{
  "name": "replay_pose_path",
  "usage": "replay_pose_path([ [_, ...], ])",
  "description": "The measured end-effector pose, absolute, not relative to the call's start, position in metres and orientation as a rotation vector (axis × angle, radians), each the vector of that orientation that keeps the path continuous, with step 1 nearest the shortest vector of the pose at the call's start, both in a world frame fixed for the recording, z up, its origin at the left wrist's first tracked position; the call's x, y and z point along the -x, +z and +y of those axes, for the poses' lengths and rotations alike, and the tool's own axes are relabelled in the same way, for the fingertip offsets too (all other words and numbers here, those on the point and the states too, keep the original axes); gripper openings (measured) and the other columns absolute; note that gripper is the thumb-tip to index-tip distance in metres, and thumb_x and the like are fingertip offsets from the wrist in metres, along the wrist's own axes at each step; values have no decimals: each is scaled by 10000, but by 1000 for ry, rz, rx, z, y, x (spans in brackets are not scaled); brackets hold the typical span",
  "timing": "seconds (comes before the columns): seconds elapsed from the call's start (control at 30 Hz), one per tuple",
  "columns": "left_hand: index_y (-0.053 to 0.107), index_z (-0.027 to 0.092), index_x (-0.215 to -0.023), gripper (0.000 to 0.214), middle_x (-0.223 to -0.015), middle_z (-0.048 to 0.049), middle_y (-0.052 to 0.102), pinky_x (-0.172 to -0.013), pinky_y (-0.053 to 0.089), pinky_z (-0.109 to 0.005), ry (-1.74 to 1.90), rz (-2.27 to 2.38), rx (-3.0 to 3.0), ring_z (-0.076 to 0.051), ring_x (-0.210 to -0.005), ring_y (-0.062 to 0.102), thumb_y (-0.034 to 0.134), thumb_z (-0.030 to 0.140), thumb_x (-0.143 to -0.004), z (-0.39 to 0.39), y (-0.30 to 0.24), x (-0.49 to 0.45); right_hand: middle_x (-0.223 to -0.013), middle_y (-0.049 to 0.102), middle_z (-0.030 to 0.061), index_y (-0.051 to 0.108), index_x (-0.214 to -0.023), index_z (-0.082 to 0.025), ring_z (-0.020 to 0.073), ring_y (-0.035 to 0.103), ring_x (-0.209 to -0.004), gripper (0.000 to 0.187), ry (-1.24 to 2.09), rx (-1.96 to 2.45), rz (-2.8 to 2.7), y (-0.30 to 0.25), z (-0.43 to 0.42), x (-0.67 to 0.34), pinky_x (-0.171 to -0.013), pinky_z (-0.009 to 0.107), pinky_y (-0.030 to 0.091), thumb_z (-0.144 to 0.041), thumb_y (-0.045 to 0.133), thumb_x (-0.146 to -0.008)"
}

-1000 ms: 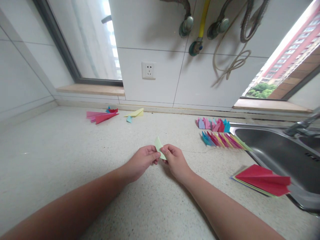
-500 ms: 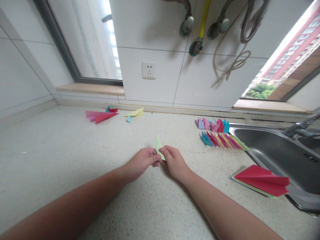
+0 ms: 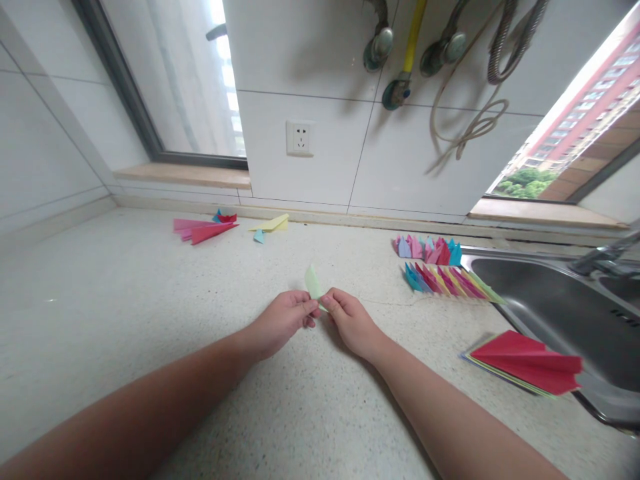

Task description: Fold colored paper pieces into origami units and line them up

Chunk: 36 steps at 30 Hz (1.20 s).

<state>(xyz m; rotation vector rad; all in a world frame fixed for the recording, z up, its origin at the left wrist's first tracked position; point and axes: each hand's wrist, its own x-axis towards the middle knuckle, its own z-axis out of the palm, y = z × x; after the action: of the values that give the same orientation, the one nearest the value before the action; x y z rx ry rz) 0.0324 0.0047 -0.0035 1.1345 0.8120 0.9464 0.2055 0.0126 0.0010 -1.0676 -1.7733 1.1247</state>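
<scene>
A small piece of pale green folded paper (image 3: 312,281) is held between my two hands above the speckled countertop (image 3: 300,400). My left hand (image 3: 289,316) pinches its lower left part between thumb and fingers. On the other side, my right hand (image 3: 349,320) grips the lower right part, thumb on top. The paper's tip points up and away from me, and its lower end is mostly hidden by my fingers.
Pink and red folded papers (image 3: 213,232) and a yellow paper plane (image 3: 275,224) lie at the back left. Rows of small folded papers (image 3: 445,280) stand by the steel sink (image 3: 540,293). A red paper plane (image 3: 530,360) tops a stack at the right, overlapping the sink's edge.
The green paper has tilted slightly, and more of its lower end is now covered by my fingers. Both hands keep their grip. The view has shifted a little.
</scene>
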Motion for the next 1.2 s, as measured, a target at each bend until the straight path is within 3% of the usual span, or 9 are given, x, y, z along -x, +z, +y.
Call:
replay_pose_path([
  [0.17, 622, 137, -790, 221, -760, -27, 592, -686, 376, -288, 931, 774, -1121, -131, -684, 510, 640, 349, -848, 6, -4, -30, -661, 458, -32, 551, -788, -178, 121, 409, -634, 363, 1220, 996, -1925, 9, 13, -212, -634, 257, 343, -456, 418, -981],
  [0.57, 636, 137, -756, 250, -751, -45, 614, -683, 381, -286, 830, 676, -1056, -150, -735, 548, 678, 372, -832, 1, 12, -30, -654, 492, -21, 524, -712, -178, 119, 428, -619, 356, 1378, 903, -1803, 6, 13, -213, -604, 256, 337, -462, 521, -927],
  [0.77, 597, 147, -829, 202, -770, -14, 565, -665, 387, -275, 872, 744, -1187, -126, -683, 519, 642, 344, -845, 5, 2, -27, -660, 503, -16, 526, -701, -179, 120, 428, -636, 383, 1267, 970, -1939, 14, 13, -218, -616, 255, 345, -480, 505, -936],
  [0.97, 569, 166, -846, 170, -760, 5, 560, -697, 419, -283, 757, 821, -1483, -133, -703, 540, 601, 331, -869, 0, 0, -26, -687, 492, -36, 518, -831, -201, 119, 446, -634, 256, 1281, 898, -1682, 9, 15, -218, -628, 263, 365, -440, 583, -897],
  [1.2, 556, 176, -909, 217, -808, 2, 577, -708, 481, -297, 904, 834, -1422, -136, -706, 591, 576, 391, -891, -4, 4, -32, -655, 484, -46, 507, -801, -203, 112, 436, -597, 283, 1361, 912, -1580, 8, 14, -213, -586, 260, 345, -445, 649, -841],
])
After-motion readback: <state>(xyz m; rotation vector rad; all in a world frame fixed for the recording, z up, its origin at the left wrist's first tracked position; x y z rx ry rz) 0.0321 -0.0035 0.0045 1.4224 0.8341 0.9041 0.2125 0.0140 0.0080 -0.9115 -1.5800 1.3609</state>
